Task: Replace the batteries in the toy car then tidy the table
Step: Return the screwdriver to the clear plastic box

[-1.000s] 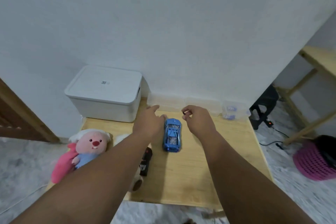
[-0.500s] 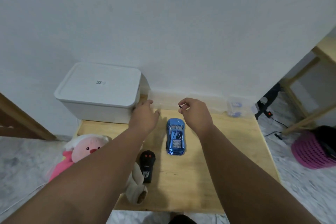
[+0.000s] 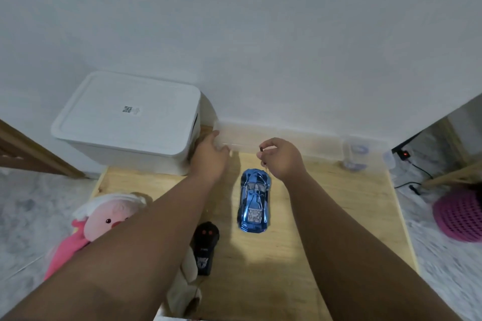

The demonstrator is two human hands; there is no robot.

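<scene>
**Around my workspace**

A white rectangular plastic storage box [image 3: 125, 117] with its lid on fills the far left corner of my light wooden table [image 3: 339, 203], against the white wall [image 3: 260, 34]. A small code sticker [image 3: 130, 110] sits on the lid. A pink plush toy [image 3: 104, 219] with a white tuft lies at the left edge, partly past it. A beige soft toy [image 3: 182, 292] droops at the near edge. A small clear plastic tub [image 3: 356, 152] with blue parts stands at the far right corner. Off to my right, on the marbled floor [image 3: 430, 255], I see a pink mesh basket [image 3: 459, 214], a black power strip [image 3: 405, 154] with a red light, and a wooden frame [image 3: 453, 174].
</scene>
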